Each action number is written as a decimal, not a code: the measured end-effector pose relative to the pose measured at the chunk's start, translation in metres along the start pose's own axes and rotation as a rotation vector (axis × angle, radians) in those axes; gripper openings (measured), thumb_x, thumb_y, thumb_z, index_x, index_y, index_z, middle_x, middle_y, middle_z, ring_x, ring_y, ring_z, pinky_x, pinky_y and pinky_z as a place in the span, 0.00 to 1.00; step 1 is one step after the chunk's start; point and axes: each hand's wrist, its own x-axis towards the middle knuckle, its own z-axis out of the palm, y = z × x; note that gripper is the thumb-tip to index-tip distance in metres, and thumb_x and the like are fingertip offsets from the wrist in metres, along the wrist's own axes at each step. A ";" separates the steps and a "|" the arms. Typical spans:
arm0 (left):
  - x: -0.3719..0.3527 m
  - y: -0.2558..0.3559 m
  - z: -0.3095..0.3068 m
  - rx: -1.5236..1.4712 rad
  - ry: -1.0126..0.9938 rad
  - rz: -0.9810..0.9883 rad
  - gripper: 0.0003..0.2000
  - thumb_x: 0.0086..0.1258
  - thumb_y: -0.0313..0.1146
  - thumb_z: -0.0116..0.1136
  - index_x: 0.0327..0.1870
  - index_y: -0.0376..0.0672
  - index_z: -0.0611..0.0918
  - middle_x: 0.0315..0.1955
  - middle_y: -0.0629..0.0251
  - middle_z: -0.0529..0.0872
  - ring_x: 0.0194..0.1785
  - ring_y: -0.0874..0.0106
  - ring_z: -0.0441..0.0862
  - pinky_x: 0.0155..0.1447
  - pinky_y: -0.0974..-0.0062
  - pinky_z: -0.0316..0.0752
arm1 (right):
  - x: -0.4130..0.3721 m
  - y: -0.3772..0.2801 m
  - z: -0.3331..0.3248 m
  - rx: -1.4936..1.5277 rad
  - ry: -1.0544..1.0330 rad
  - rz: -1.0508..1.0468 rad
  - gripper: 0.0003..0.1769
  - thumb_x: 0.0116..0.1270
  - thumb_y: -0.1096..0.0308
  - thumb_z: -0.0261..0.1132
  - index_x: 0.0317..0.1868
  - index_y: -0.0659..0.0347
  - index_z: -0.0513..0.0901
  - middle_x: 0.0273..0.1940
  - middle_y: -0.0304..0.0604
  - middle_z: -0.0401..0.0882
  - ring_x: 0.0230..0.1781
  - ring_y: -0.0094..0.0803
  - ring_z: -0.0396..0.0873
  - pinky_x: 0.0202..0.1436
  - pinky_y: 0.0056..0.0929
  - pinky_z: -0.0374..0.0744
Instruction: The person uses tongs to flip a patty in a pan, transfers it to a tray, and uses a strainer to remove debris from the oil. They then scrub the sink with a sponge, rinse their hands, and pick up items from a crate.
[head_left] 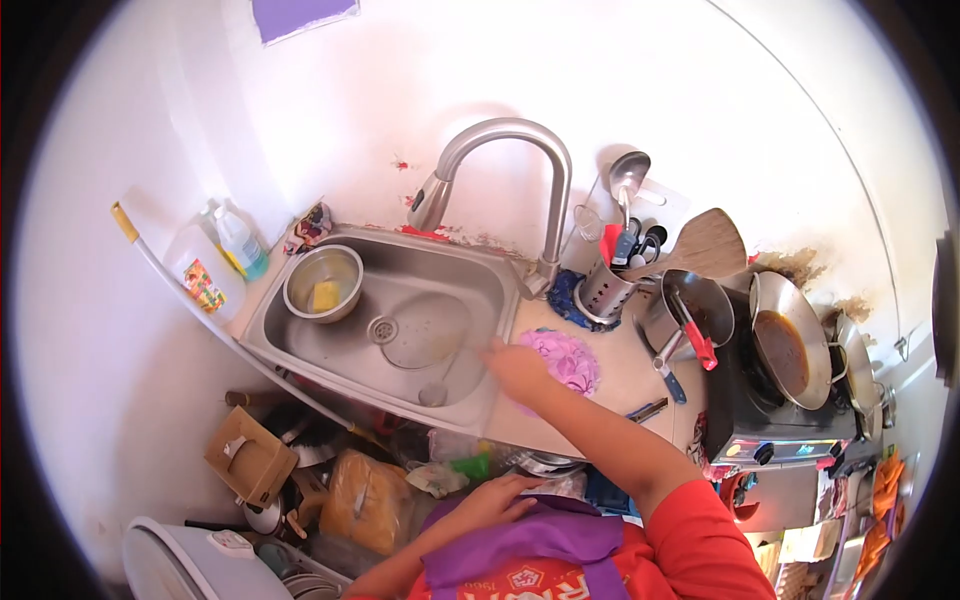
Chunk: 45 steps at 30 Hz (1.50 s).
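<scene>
Here, two hands (516,373), one sink (425,285)

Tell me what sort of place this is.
Most likely a kitchen, perhaps in a home: there is a steel sink with a tall curved faucet, a perforated holder full of cooking utensils, and a stove bearing a wide pan of brown liquid.

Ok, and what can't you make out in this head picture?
In the head view:
Right hand: fingers blurred, grip unclear.
Pink cloth: partly hidden behind that hand.
Purple wall sheet: top cut off by the picture's edge.
Jug label: print too small to read.
</scene>
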 end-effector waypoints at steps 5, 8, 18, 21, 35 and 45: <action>-0.001 0.002 -0.006 0.002 -0.044 -0.029 0.17 0.67 0.36 0.57 0.56 0.43 0.76 0.49 0.53 0.79 0.51 0.59 0.78 0.55 0.68 0.73 | -0.005 0.000 0.001 -0.044 -0.130 -0.026 0.15 0.65 0.69 0.51 0.50 0.58 0.77 0.38 0.51 0.77 0.32 0.46 0.81 0.32 0.44 0.79; 0.001 -0.002 -0.004 0.009 -0.054 0.012 0.18 0.66 0.35 0.56 0.56 0.41 0.76 0.46 0.52 0.79 0.48 0.56 0.78 0.52 0.67 0.73 | -0.007 0.008 0.026 0.043 -0.067 0.057 0.13 0.67 0.67 0.51 0.47 0.62 0.77 0.32 0.51 0.79 0.30 0.46 0.81 0.30 0.46 0.78; 0.018 0.002 0.005 -0.017 -0.117 0.037 0.17 0.66 0.34 0.58 0.55 0.40 0.77 0.47 0.53 0.80 0.50 0.59 0.79 0.52 0.69 0.74 | -0.050 -0.027 -0.102 -0.027 0.215 -0.154 0.20 0.57 0.71 0.57 0.51 0.65 0.74 0.38 0.50 0.73 0.27 0.40 0.79 0.28 0.37 0.78; 0.024 0.003 0.012 -0.028 -0.136 0.085 0.17 0.66 0.35 0.58 0.54 0.39 0.77 0.47 0.53 0.80 0.50 0.60 0.79 0.53 0.70 0.74 | -0.087 -0.028 -0.192 -0.130 0.330 -0.151 0.27 0.55 0.72 0.57 0.58 0.65 0.71 0.38 0.45 0.71 0.28 0.35 0.78 0.28 0.33 0.77; 0.060 0.026 0.044 0.026 -0.354 0.236 0.18 0.66 0.36 0.59 0.54 0.38 0.77 0.48 0.51 0.80 0.52 0.59 0.78 0.56 0.69 0.72 | -0.229 0.074 -0.249 -0.188 0.483 0.805 0.23 0.60 0.78 0.52 0.57 0.59 0.72 0.43 0.51 0.74 0.33 0.52 0.79 0.36 0.46 0.77; 0.057 0.031 0.103 0.058 -0.343 0.175 0.19 0.66 0.39 0.58 0.56 0.43 0.76 0.46 0.52 0.80 0.49 0.59 0.80 0.51 0.68 0.75 | -0.229 0.123 -0.204 -0.156 0.261 0.762 0.24 0.60 0.69 0.57 0.58 0.59 0.72 0.47 0.49 0.76 0.35 0.47 0.81 0.37 0.42 0.80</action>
